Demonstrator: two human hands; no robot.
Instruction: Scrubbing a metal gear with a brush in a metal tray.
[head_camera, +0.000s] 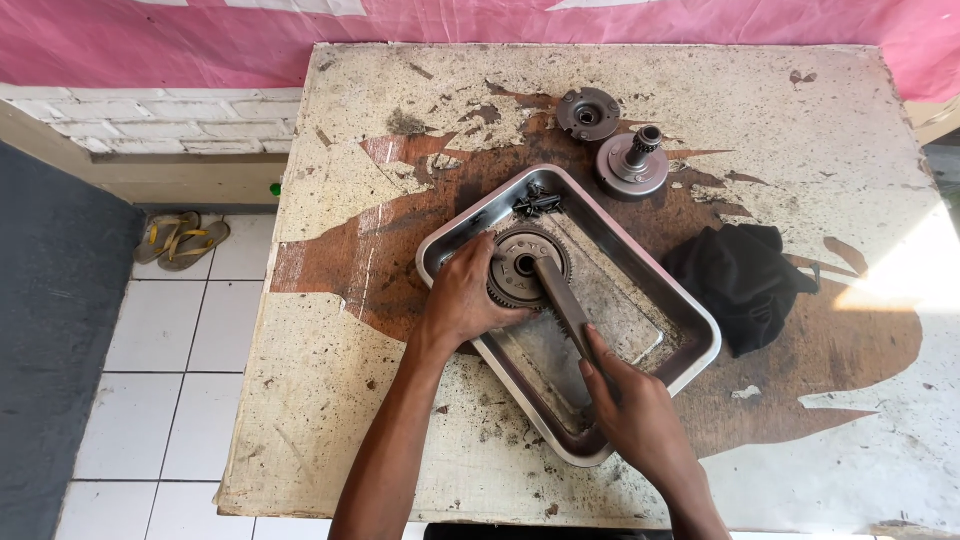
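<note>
Gripping the gear (528, 268) and wrench (563, 305), both hands' fingers (478, 262) hide their edges.

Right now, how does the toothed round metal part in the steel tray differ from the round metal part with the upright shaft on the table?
The toothed round metal part lies in the steel tray, gripped by the left hand, with a tool handle held by the right hand set into its centre. The round metal part with the upright shaft sits untouched on the bare worn table, outside the tray. Both are grey, greasy discs.
</note>
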